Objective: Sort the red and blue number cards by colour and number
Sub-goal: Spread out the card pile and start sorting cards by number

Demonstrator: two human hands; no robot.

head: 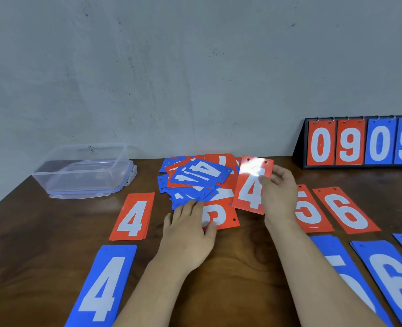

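**Red 4 in hand, its pile away to the left**

On the wooden table (239, 258) an unsorted heap (195, 182) of cards is spread at the middle. The red 4 pile (134, 217) is laid left of the heap, its long axis running away from the person. A red 4 card (249, 185) is pinched at its right edge by the right hand (280, 192) and raised at the heap's right side, its long axis roughly matching the pile's. The left hand (188, 230), laid flat and relaxed on the heap's front edge, is judged nearer the pile, so a leftward carry across it is called for.
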